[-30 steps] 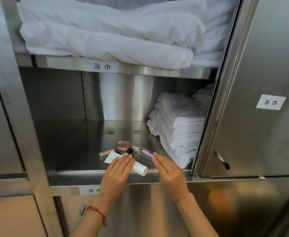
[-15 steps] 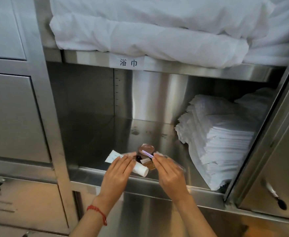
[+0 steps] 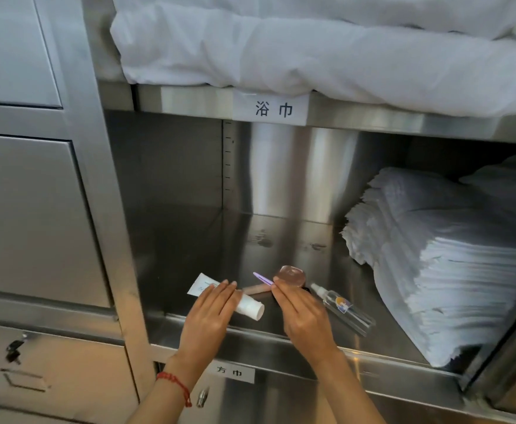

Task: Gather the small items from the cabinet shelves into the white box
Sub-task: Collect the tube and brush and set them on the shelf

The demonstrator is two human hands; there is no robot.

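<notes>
At lower centre of the frame, on the steel shelf (image 3: 189, 240): left hand (image 3: 208, 322) flat, fingers together, pressed on the white tube (image 3: 252, 306). Just right of it, right hand (image 3: 304, 316) pinching a purple clip (image 3: 263, 278) at its fingertips (image 3: 276, 284). Behind, a pink compact (image 3: 290, 275); lower right, a clear spray bottle (image 3: 342, 309) lying flat. Far right, stacked white towels (image 3: 452, 270).

white tube (image 3: 247, 304); lilac clip (image 3: 263, 278); rosy pink round compact (image 3: 290, 275); clear spray bottle (image 3: 344, 310) with orange-blue label; white towel stack (image 3: 452, 264); red wrist string (image 3: 175, 381); silver steel shelf (image 3: 281, 240).
</notes>
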